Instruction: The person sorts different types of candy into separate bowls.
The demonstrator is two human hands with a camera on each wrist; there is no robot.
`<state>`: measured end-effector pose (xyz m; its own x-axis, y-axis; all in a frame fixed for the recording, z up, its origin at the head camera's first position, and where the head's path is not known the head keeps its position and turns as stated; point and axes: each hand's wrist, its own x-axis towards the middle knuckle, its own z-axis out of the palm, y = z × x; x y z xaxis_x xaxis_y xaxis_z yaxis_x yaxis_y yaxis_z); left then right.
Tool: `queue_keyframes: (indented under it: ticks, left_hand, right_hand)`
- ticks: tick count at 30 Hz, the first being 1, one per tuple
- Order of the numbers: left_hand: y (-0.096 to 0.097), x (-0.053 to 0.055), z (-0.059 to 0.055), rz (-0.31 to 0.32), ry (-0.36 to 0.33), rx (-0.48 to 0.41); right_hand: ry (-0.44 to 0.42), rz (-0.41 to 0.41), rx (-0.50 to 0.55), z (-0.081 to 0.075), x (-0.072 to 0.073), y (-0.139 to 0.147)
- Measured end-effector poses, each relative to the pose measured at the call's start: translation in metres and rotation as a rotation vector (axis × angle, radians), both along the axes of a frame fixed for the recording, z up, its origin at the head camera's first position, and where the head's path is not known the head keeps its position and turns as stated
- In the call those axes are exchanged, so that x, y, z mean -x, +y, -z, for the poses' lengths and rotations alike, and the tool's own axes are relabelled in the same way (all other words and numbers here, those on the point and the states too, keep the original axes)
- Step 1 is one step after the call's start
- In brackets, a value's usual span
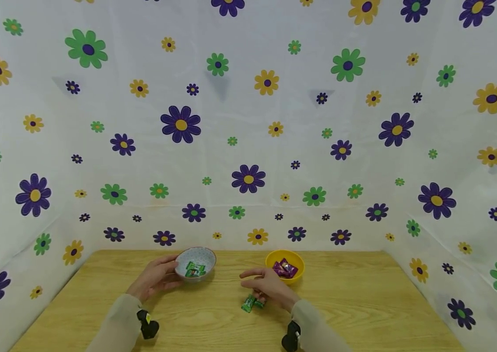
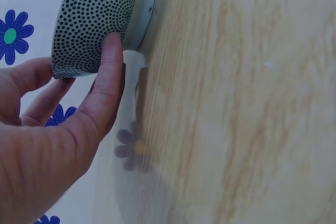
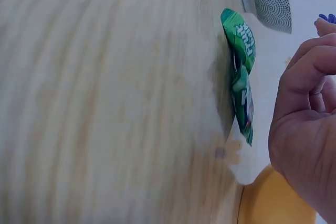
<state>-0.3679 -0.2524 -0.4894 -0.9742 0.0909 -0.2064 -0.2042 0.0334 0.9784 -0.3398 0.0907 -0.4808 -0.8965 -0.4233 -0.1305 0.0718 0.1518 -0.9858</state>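
Observation:
A patterned bowl (image 1: pixel 180 276) stands at the left on the table with several green-wrapped candies (image 1: pixel 195 270) inside. My left hand (image 1: pixel 153 277) rests against its left side; in the left wrist view the thumb lies straight along the dotted outer wall, with other fingers near the rim. Two green-wrapped candies (image 1: pixel 248 303) lie on the wooden table, partly under my right hand (image 1: pixel 270 287). That hand hovers just over them, with two fingers stretched leftward and others bent down; nothing shows in its grasp. In the right wrist view these candies (image 3: pixel 242 40) lie apart from the fingers.
A yellow bowl (image 1: pixel 299 276) with purple-wrapped candies (image 1: pixel 286 268) stands just behind the right hand. The wooden table (image 1: pixel 354 298) meets a white flower-printed cloth (image 1: pixel 248 151) at its back and sides. Each wrist wears a small black camera (image 1: pixel 148 326).

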Motion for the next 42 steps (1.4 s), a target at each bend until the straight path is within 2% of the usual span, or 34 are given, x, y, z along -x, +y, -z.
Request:
queue_keyframes:
  ticks: [5, 12, 21, 30, 42]
  left_hand:
    - [0.002, -0.002, -0.002, 0.002, -0.001, -0.003]
    - [-0.001, -0.001, 0.000, -0.001, -0.004, 0.001]
    - [-0.002, -0.001, 0.000, 0.010, -0.002, 0.008]
    - [-0.002, 0.000, 0.000, 0.005, -0.003, 0.022]
    - [0.002, -0.004, -0.005, 0.005, -0.006, 0.003]
  right_hand:
    - [-0.013, -0.018, -0.030, 0.004, -0.006, 0.017]
    - [-0.049, 0.002, -0.069, 0.011, -0.012, 0.038]
    - [-0.099, 0.005, -0.134, 0.014, -0.014, 0.047]
    - [-0.069, 0.010, -0.185, 0.014, -0.013, 0.046]
    - [-0.010, -0.003, -0.276, 0.016, -0.011, 0.044]
